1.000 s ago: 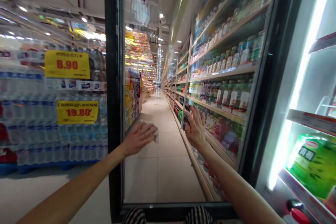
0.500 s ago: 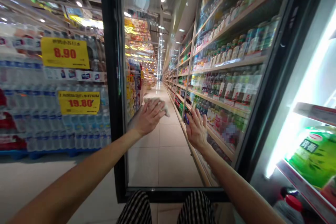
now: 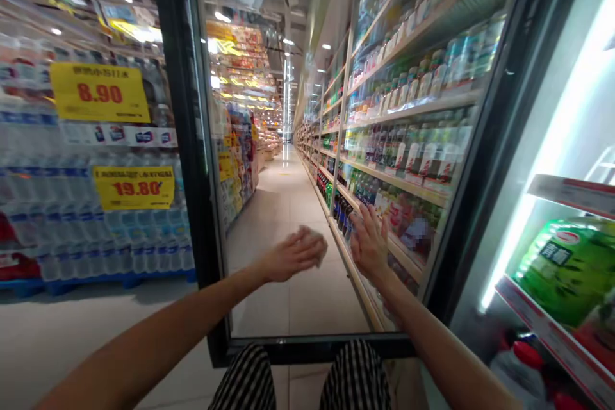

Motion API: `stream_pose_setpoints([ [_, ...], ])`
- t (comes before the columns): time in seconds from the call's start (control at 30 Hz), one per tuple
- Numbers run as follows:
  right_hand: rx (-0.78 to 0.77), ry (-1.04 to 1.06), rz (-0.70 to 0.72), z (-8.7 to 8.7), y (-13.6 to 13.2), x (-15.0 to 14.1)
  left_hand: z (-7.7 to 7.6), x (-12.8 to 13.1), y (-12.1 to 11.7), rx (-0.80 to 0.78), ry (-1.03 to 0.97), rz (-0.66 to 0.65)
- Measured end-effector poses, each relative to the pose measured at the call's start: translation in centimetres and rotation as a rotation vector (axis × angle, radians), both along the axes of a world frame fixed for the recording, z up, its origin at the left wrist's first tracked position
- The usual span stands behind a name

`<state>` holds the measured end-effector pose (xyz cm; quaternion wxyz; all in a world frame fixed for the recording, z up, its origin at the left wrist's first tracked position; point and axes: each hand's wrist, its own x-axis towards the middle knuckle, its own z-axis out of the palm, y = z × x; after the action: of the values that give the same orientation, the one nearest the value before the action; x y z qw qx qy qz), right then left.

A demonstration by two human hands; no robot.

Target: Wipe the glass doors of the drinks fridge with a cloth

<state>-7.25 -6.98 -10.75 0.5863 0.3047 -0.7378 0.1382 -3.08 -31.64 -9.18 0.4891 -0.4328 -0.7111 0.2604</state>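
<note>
In front of me is a glass cooler door in a black frame; shelves and the aisle show in its pane. My left hand is at the lower middle of the glass, its fingers closed over a pale, crumpled cloth. Most of the cloth is hidden under the fingers, and both are slightly blurred. To the right, my right hand lies against the glass with its fingers stretched out, holding nothing.
Stacked packs of water bottles stand on the left, with a yellow price sign in front. At right is the lit cooler interior with a green package on its shelf. A red-capped bottle stands below.
My left hand has moved down and to the right across the glass with the cloth. My right hand stays against the pane, with its fingers still spread. The view has shifted slightly.
</note>
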Motion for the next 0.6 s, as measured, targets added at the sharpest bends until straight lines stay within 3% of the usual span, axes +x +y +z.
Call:
stream_pose_setpoints([
  [0.07,0.004,-0.016,0.002,-0.4,0.4,-0.1,-0.3,0.0,0.2,-0.165,-0.054,-0.051],
  [0.1,-0.004,-0.024,-0.001,-0.5,0.6,-0.2,0.0,-0.1,0.3,-0.157,-0.053,-0.044],
  [0.27,-0.068,-0.041,-0.021,-0.7,1.3,-0.4,2.1,-1.0,1.6,0.201,0.036,0.092],
  [0.37,-0.042,-0.051,-0.013,-1.0,1.4,-0.5,2.2,-1.2,2.6,-0.045,-0.050,-0.010],
  [0.43,-0.033,-0.055,-0.008,-1.2,1.5,-0.6,3.1,-1.4,3.2,-0.148,-0.076,-0.039],
  [0.53,-0.062,-0.060,-0.018,-1.3,1.6,-0.8,5.9,-1.7,4.2,0.121,0.029,0.043],
  [0.6,-0.082,-0.062,-0.026,-1.3,1.7,-0.9,6.8,-2.0,4.9,0.285,0.089,0.079],
])
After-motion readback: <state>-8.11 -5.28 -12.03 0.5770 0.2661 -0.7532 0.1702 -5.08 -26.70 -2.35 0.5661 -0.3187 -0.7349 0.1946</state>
